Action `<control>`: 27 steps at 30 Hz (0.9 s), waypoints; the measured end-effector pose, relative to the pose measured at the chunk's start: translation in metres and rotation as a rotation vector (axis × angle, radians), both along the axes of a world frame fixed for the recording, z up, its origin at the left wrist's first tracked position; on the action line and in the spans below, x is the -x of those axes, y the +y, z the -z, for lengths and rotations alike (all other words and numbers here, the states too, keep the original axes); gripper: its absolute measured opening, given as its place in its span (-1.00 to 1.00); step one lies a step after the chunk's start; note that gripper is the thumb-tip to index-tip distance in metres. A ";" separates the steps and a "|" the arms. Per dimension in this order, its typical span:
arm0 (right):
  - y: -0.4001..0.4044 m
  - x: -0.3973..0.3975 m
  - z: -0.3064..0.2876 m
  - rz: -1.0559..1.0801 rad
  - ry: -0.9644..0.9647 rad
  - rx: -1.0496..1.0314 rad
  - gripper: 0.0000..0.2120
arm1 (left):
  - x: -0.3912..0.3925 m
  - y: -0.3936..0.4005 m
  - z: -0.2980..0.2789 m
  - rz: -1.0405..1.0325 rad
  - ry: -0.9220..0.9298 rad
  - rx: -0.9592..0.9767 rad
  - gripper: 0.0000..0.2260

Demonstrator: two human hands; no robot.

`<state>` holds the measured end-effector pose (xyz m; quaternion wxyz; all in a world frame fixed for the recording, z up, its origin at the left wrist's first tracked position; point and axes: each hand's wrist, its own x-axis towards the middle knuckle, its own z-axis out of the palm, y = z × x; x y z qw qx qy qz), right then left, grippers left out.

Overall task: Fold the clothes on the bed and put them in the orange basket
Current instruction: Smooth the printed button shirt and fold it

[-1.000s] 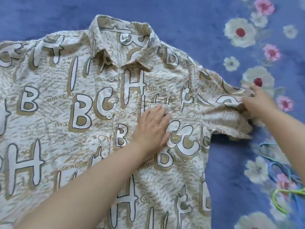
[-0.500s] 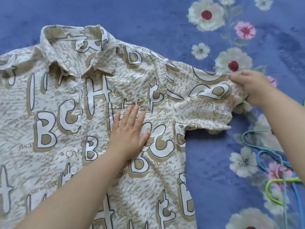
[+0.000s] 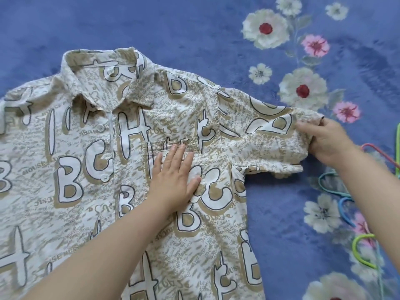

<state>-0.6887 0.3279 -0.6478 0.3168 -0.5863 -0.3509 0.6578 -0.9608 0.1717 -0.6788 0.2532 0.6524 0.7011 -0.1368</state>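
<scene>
From my head view, the shirt (image 3: 91, 169) lay face up on the blue floral bedspread (image 3: 173, 24), collar pointing away from me, length running toward me. My left hand (image 3: 173, 180) pressed flat, fingers straight, on its chest pocket; my right hand (image 3: 324, 141) pinched the sleeve (image 3: 266, 135) end.

A blue bedspread (image 3: 173, 24) printed with flowers covers the whole background. On it, a large cream flower with a red centre (image 3: 265, 28) sits toward the upper right, a second one (image 3: 302, 90) lies below and to the right of the first, and small pink flowers (image 3: 315, 45) are scattered near them. Coloured plastic hangers (image 3: 344, 202) in red, teal, blue and green lie on the bedspread's right edge, overlapping one another.
</scene>
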 end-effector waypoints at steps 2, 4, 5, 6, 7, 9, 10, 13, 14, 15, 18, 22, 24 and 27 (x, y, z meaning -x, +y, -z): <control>0.000 0.019 -0.028 0.024 -0.038 -0.150 -0.89 | 0.005 0.003 -0.013 -0.072 -0.137 -0.048 -0.49; -0.006 0.047 -0.062 -0.097 -0.024 -0.278 -0.72 | 0.012 0.002 -0.029 -0.254 -0.339 -0.198 -0.58; -0.014 0.065 -0.079 -0.179 0.006 -0.306 -0.75 | 0.018 0.001 -0.038 -0.379 -0.433 -0.275 -0.63; -0.025 0.083 -0.092 -0.280 0.046 -0.315 -0.83 | 0.025 -0.001 -0.047 -0.507 -0.512 -0.345 -0.69; -0.035 0.101 -0.099 -0.408 0.080 -0.296 -0.83 | 0.032 -0.003 -0.056 -0.633 -0.577 -0.406 -0.73; -0.058 0.136 -0.109 -0.703 0.136 -0.159 -0.79 | 0.049 -0.009 -0.068 -0.864 -0.688 -0.471 -0.79; -0.068 0.147 -0.108 -0.782 0.164 -0.088 -0.80 | 0.057 -0.012 -0.070 -0.955 -0.727 -0.470 -0.78; -0.077 0.152 -0.095 -0.551 0.218 -0.024 -0.82 | 0.077 -0.018 -0.067 -1.159 -0.854 -0.352 -0.68; -0.078 0.148 -0.090 -0.374 0.226 -0.005 -0.79 | 0.081 -0.019 -0.065 -1.200 -0.893 -0.286 -0.64; -0.078 0.141 -0.083 -0.253 0.181 -0.029 -0.78 | 0.082 -0.019 -0.062 -1.212 -0.912 -0.223 -0.59; -0.085 0.117 -0.054 -0.462 -0.313 -0.355 -0.85 | 0.081 -0.017 -0.056 -1.075 -0.732 -0.125 -0.53; -0.110 0.102 -0.002 -1.134 -0.937 -0.903 -0.51 | 0.076 -0.004 -0.047 -0.925 -0.516 -0.100 -0.57; -0.119 0.107 0.011 -1.121 -1.007 -1.123 -0.61 | 0.079 0.006 -0.041 -0.955 -0.483 -0.145 -0.79; -0.126 0.110 0.018 -1.072 -0.974 -1.333 -0.75 | 0.088 0.015 -0.035 -1.063 -0.503 -0.258 -0.72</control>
